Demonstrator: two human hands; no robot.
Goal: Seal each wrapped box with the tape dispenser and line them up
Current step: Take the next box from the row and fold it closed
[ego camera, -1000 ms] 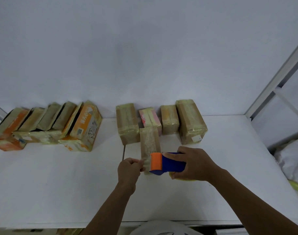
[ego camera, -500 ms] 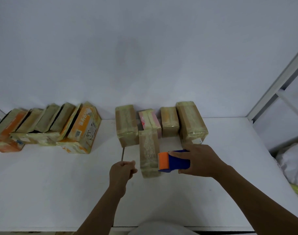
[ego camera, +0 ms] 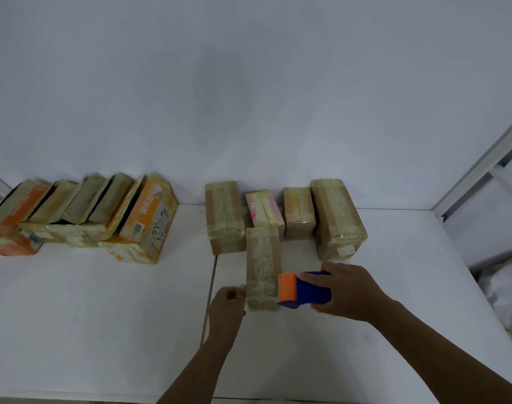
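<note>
R hand [ego camera: 351, 293] covers dispenser [ego camera: 305, 290] rear, L fingers [ego camera: 233, 293] unclear

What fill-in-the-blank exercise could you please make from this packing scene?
The right hand grips a ___ tape dispenser with an orange front.
The dispenser sits at the front box's ___ side.
The rear box directly behind it is the only ___ one.
Missing words: blue; right; pink.

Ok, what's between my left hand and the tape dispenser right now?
The head view shows one tape-wrapped box lying flat between the left hand and the tape dispenser, which the right hand grips.
</note>
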